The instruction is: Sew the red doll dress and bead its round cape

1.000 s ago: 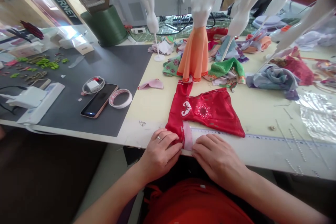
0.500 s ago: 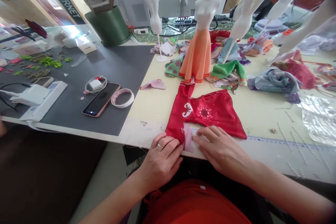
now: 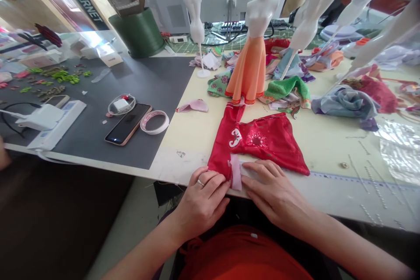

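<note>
A small red garment (image 3: 272, 140) with white embroidery lies flat near the table's front edge. Along its lower left part is a pale pink strip (image 3: 236, 173). My left hand (image 3: 203, 197), with a ring on one finger, has its fingers curled together on the red cloth's lower edge, left of the strip. My right hand (image 3: 277, 190) lies palm down with fingers spread, its fingertips at the strip's right side and over the ruler tape (image 3: 331, 178). Just behind the garment stands a white mannequin (image 3: 259, 17) in an orange skirt (image 3: 248, 70).
On the grey mat are a phone (image 3: 127, 124), a tape roll (image 3: 155, 122) and a power strip (image 3: 61, 124). More mannequins (image 3: 197, 13) and cloth scraps (image 3: 348, 100) stand behind. Bead strands (image 3: 376, 183) lie at the right. Another person's hand (image 3: 4, 155) shows at the left edge.
My right fingers have shifted slightly left, closer to the pink strip. My left hand stays on the red cloth. The whole view has moved a little.
</note>
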Action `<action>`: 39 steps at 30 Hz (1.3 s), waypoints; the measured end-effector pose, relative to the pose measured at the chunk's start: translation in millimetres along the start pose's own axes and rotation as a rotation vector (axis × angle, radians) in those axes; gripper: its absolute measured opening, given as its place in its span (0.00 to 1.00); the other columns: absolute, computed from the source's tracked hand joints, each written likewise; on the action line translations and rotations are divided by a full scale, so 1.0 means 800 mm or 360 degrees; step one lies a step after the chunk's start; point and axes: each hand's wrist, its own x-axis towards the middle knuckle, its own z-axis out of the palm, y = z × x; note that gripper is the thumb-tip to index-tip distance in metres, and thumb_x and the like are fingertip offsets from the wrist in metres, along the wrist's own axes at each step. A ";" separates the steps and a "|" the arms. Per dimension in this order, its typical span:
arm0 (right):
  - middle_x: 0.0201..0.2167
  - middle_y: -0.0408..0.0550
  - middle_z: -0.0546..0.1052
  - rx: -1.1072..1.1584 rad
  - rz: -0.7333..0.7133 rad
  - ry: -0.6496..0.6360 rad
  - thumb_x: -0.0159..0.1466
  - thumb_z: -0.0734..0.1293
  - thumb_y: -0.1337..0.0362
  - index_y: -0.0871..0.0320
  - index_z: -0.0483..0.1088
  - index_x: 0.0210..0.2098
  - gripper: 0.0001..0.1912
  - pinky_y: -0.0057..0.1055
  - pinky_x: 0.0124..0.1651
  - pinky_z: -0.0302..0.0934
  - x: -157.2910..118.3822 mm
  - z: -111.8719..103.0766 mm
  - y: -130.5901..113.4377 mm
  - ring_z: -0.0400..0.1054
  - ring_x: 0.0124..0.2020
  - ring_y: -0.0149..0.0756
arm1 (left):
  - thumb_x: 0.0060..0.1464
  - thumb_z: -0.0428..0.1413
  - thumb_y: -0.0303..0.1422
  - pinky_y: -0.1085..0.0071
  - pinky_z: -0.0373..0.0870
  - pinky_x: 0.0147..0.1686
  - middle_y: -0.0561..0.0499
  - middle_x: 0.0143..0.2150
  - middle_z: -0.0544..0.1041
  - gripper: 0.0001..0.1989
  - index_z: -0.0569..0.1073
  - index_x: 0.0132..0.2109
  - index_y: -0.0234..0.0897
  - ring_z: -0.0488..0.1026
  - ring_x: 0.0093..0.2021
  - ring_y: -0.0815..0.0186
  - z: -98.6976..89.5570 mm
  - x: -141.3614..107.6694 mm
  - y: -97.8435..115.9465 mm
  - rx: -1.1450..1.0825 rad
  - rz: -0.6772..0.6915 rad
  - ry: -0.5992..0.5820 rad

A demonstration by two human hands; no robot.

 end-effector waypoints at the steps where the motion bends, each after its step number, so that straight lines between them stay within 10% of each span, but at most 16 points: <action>1: 0.51 0.55 0.66 0.0006 -0.0019 0.0019 0.64 0.58 0.69 0.56 0.69 0.48 0.14 0.47 0.52 0.57 -0.002 0.001 -0.003 0.58 0.49 0.45 | 0.54 0.54 0.28 0.57 0.60 0.56 0.44 0.46 0.75 0.15 0.72 0.49 0.32 0.68 0.48 0.59 0.000 0.000 0.000 0.0001 0.0005 0.0004; 39: 0.34 0.51 0.70 0.0024 0.0240 0.0701 0.59 0.64 0.72 0.61 0.65 0.35 0.04 0.46 0.49 0.58 0.018 0.059 -0.045 0.62 0.37 0.40 | 0.54 0.54 0.27 0.56 0.61 0.55 0.44 0.46 0.74 0.15 0.72 0.49 0.32 0.67 0.47 0.60 0.003 0.000 -0.006 -0.0082 0.0008 0.0030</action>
